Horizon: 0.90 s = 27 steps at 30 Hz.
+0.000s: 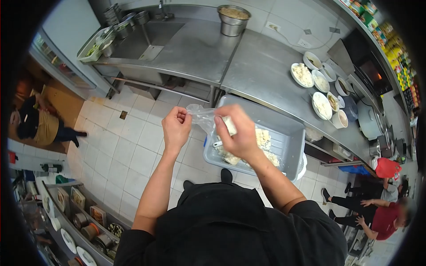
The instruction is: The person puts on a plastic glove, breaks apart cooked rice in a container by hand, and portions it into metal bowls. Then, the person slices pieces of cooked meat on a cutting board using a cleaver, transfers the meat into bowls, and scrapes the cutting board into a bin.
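Note:
A clear plastic bag [202, 116] stretches between my two hands. My left hand [176, 126] pinches its edge with curled fingers. Slightly blurred, my right hand [237, 133] is wrapped round a pale white block [229, 126] beside the bag, above the grey plastic tub [290, 133]. Inside the tub lie crumbled white pieces [263, 138], partly hidden by my right hand and forearm. A light-coloured handle [217, 144] shows at the tub's left side.
Steel counters [262, 62] run behind the tub, with bowls of white food [321, 105] at right and a metal pot [232, 22] at the back. Shelves [84, 213] stand at lower left. One person [42, 119] is at far left; others [381, 217] are at right.

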Each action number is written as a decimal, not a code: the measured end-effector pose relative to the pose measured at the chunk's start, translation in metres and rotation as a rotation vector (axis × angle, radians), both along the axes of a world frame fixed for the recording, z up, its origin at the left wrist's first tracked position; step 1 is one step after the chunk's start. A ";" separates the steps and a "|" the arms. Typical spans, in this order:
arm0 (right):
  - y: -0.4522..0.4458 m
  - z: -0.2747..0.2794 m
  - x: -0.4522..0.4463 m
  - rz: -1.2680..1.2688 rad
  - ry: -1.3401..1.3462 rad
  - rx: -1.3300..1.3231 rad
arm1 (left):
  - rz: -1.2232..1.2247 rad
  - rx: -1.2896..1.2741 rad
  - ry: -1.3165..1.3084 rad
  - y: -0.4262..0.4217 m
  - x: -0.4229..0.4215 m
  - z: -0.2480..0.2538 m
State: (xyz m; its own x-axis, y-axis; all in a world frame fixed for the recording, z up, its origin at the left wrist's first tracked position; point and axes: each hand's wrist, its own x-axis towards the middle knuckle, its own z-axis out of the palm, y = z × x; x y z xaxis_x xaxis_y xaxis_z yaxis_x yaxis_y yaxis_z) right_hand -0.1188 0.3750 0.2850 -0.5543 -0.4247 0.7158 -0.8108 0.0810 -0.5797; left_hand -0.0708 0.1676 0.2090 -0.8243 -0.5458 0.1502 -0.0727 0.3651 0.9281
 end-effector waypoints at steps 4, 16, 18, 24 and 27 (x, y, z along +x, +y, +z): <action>0.003 -0.063 -0.014 -0.063 -0.097 0.206 | -0.122 0.341 0.052 0.053 -0.021 0.029; 0.046 -0.056 -0.079 -0.088 -0.903 0.083 | -0.098 -0.323 0.293 0.129 -0.062 0.009; 0.048 -0.044 -0.083 -0.050 -0.933 -0.092 | -0.081 -0.577 0.302 0.136 -0.074 0.015; 0.048 -0.031 -0.121 -0.037 -0.927 -0.731 | -0.034 -0.821 0.099 0.144 -0.111 0.044; 0.042 -0.021 -0.141 -0.011 -0.885 -0.908 | -0.032 -0.854 0.089 0.154 -0.120 0.053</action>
State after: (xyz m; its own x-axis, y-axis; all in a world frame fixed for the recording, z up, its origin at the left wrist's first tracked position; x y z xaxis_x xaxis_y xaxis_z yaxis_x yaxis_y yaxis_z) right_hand -0.2596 0.4170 0.2639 -0.9910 0.0311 0.1302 -0.1209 -0.6246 -0.7716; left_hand -0.1911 0.3217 0.2615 -0.8030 -0.1929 0.5639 0.0098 0.9417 0.3362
